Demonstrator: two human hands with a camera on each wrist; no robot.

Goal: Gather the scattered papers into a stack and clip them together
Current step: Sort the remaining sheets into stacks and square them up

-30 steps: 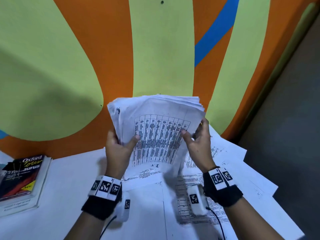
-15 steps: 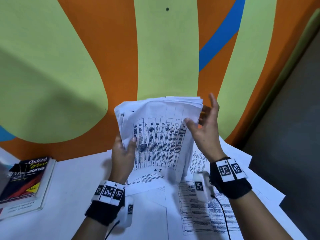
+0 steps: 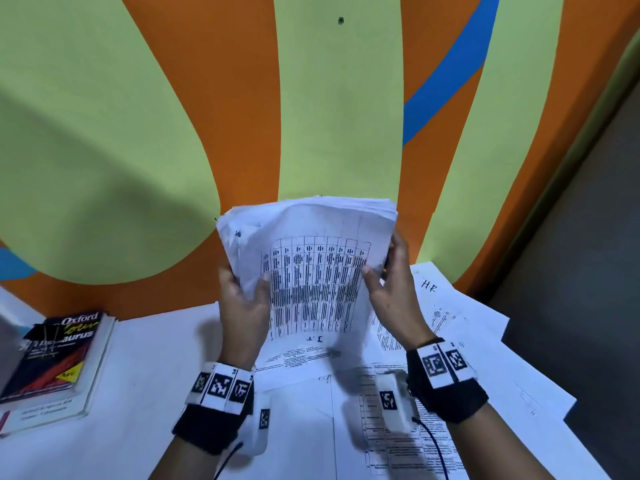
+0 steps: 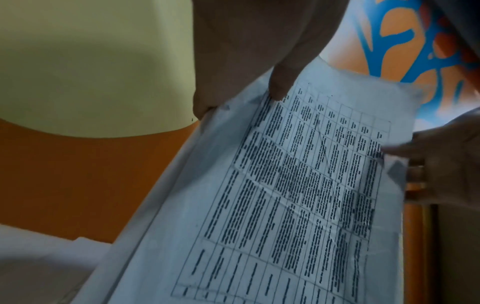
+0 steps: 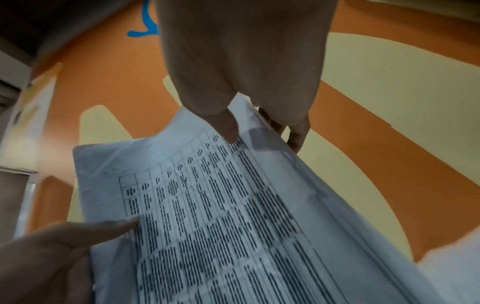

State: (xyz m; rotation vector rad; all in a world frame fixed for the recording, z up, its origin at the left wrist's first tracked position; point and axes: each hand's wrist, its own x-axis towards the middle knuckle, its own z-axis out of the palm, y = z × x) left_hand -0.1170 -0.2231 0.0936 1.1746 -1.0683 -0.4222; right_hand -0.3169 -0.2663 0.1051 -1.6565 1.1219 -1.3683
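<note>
Several loose sheets (image 3: 460, 327) lie spread over the white table (image 3: 149, 386) under our wrists, below the orange and green striped wall (image 3: 339, 109). Above them we hold the paper stack (image 3: 311, 271) upright off the table, its printed grid facing us. Our left hand (image 3: 244, 306) grips its left edge, thumb across the front; our right hand (image 3: 393, 292) grips the right edge likewise. At far left a thesaurus (image 3: 55, 351) rests on another book.
</note>
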